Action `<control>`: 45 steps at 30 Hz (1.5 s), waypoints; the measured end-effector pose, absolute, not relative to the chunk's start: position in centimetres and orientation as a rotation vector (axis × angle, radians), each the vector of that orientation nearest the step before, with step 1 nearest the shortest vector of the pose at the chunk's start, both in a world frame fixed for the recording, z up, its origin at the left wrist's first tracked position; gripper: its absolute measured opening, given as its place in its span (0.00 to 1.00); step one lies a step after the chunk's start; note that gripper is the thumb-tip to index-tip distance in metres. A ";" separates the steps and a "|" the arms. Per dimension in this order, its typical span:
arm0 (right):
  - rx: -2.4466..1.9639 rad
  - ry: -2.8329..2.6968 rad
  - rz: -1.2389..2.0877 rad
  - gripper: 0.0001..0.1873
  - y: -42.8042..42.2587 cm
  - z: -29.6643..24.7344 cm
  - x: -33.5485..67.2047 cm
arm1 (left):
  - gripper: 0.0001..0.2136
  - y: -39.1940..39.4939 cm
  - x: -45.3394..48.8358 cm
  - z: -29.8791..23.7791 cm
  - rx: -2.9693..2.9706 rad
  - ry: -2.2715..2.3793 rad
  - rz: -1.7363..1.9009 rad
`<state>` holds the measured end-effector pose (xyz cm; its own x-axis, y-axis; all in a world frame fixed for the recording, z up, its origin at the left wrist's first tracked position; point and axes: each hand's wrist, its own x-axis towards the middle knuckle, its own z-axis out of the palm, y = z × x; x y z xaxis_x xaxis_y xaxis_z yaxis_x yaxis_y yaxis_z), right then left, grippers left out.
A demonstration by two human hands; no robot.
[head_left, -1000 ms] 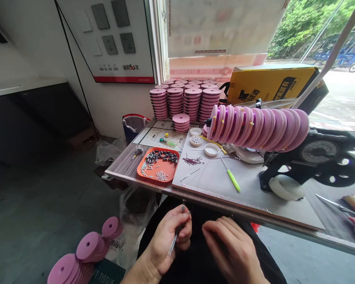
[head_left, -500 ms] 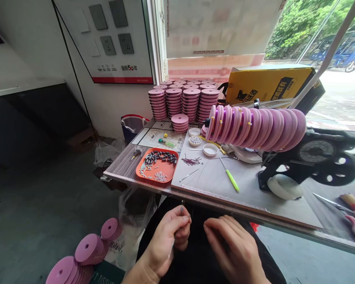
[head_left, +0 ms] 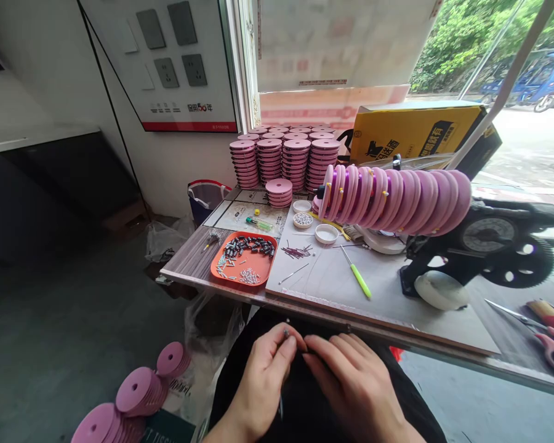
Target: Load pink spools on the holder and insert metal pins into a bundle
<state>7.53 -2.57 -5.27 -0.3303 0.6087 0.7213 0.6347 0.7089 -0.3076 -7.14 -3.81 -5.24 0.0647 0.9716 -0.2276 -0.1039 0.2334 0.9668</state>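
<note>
Both hands are low in my lap, below the table's front edge. My left hand (head_left: 263, 375) pinches a thin metal needle-like tool (head_left: 285, 333) between thumb and fingers, its tip pointing up. My right hand (head_left: 355, 384) lies beside it with fingers curled, fingertips touching the left hand's; what it pinches is too small to make out. Above them, on the table (head_left: 194, 261), sit an orange tray (head_left: 244, 266) of small dark and silver parts and a row of pink spools (head_left: 397, 200) on a black winding machine (head_left: 493, 246).
Stacks of pink spools (head_left: 284, 160) stand at the table's back, before a yellow box (head_left: 420, 132). White caps (head_left: 327, 233), a green-handled tool (head_left: 357, 280) and scissors (head_left: 535, 320) lie on the grey mat. More pink spools (head_left: 138, 391) rest on the floor at left.
My hands have closed together: the right hand's fingertips now meet the left hand's. The left hand turned and lowered, so less of the metal tool shows.
</note>
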 end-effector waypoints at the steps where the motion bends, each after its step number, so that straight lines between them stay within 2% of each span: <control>1: -0.950 -2.076 -0.069 0.09 -2.5 -5.3 7.4 | 0.14 -3.8 -7.1 -5.1 0.951 1.168 1.118; 4: -0.939 -2.170 -0.069 0.16 -2.6 -5.4 7.1 | 0.15 -3.1 -7.6 -3.9 0.668 1.005 1.322; 8: -0.872 -2.142 0.002 0.14 -3.0 -5.5 7.3 | 0.15 -1.7 -9.0 -2.7 0.363 0.808 1.457; 11: -0.908 -2.014 0.100 0.12 -3.1 -6.0 7.4 | 0.12 -1.6 -9.2 -3.3 0.508 0.933 1.283; 14: -0.931 -1.965 0.165 0.10 -3.1 -6.6 7.3 | 0.14 -2.5 -8.3 -4.7 0.644 1.040 1.049; 22: -0.943 -1.971 0.236 0.09 -3.0 -6.6 7.1 | 0.17 -3.5 -7.1 -5.2 0.785 1.103 0.925; 36: -0.930 -1.964 0.177 0.09 -3.1 -6.8 6.9 | 0.15 -3.2 -7.2 -5.9 0.737 1.154 1.001; 45: -0.954 -2.032 0.119 0.10 -2.9 -5.6 7.2 | 0.10 -3.6 -7.6 -6.8 1.085 1.406 1.064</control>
<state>7.22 -2.92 -5.64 -0.3337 0.6651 0.6680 0.5823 0.7027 -0.4088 -7.61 -3.59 -6.82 -0.0730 0.9774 -0.1982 0.0754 0.2035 0.9762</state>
